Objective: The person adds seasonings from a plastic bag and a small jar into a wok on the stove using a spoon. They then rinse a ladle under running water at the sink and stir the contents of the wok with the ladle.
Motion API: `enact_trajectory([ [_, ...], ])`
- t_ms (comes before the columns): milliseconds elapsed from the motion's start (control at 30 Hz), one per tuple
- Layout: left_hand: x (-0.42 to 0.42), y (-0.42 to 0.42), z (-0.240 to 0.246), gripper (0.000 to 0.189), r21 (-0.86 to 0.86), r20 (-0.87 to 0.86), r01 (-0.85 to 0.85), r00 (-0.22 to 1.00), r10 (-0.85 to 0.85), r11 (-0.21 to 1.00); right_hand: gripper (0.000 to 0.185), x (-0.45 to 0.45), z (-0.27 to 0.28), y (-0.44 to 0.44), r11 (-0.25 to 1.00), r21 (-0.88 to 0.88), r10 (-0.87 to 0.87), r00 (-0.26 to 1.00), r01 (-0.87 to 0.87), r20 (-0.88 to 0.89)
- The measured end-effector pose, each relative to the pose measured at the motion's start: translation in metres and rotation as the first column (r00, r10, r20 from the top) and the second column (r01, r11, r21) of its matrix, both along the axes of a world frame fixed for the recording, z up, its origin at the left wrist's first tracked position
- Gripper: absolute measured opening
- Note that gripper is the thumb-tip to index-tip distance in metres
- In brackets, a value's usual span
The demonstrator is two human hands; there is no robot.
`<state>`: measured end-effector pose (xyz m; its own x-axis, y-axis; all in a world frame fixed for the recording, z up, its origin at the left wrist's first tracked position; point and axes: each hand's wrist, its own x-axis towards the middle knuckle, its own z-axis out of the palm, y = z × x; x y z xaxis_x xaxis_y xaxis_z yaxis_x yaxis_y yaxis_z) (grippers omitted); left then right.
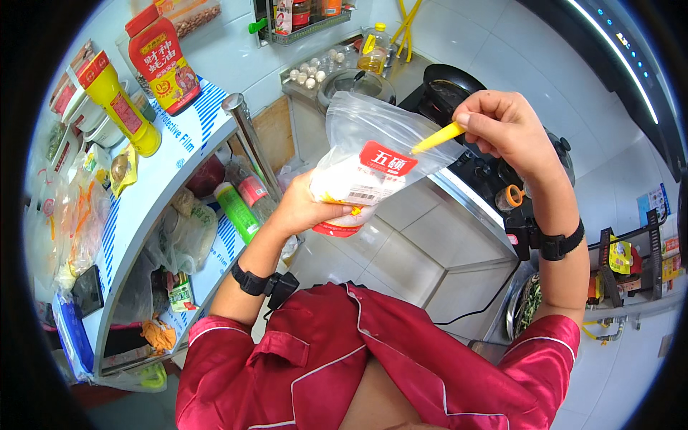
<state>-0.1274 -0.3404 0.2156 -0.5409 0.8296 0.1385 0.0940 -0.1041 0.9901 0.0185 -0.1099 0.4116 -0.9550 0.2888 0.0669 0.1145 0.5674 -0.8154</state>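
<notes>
My left hand (310, 207) grips the lower left side of a clear zip bag (355, 193) that holds white powder and bears a red label. The bag's upper part is see-through and stands above the powder. My right hand (497, 126) pinches a yellow plastic strip or handle (438, 137) between thumb and fingers. Its far tip lies over or against the bag's upper right part; whether it is inside or in front, I cannot tell. Both wrists wear black straps with small devices.
Left, a curved shelf (215, 121) holds a red sauce bottle (163, 62), a yellow bottle (121, 107) and plastic bags. Beyond the bag are a glass-lidded pan (352, 86), a black wok (451, 86), an oil bottle (374, 51) and eggs or mushrooms (310, 74). An orange-lidded jar (508, 198) stands right.
</notes>
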Motion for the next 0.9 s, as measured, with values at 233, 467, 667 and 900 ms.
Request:
enact_trajectory([
  [233, -0.002, -0.002, 0.003, 0.049, -0.019, -0.051, -0.039, 0.998, 0.038, 0.999, 0.014, -0.002, -0.025, 0.006, 0.982, -0.128, -0.135, 0.989, 0.142, 0.061],
  [467, -0.002, -0.001, 0.000, 0.047, -0.040, -0.011, -0.033, 0.999, 0.032, 0.999, 0.013, -0.003, -0.046, -0.004, 0.977, -0.159, -0.133, 0.990, 0.139, 0.046],
  [667, -0.009, -0.005, -0.003, 0.047, -0.087, -0.072, -0.063, 0.996, 0.057, 0.994, 0.012, -0.006, -0.061, 0.003, 0.912, -0.366, -0.190, 0.982, 0.185, 0.023],
  [900, -0.022, -0.010, -0.012, 0.048, -0.071, -0.071, -0.076, 0.995, 0.071, 0.995, 0.012, -0.004, -0.059, 0.005, 0.869, -0.425, -0.292, 0.956, 0.254, -0.025],
])
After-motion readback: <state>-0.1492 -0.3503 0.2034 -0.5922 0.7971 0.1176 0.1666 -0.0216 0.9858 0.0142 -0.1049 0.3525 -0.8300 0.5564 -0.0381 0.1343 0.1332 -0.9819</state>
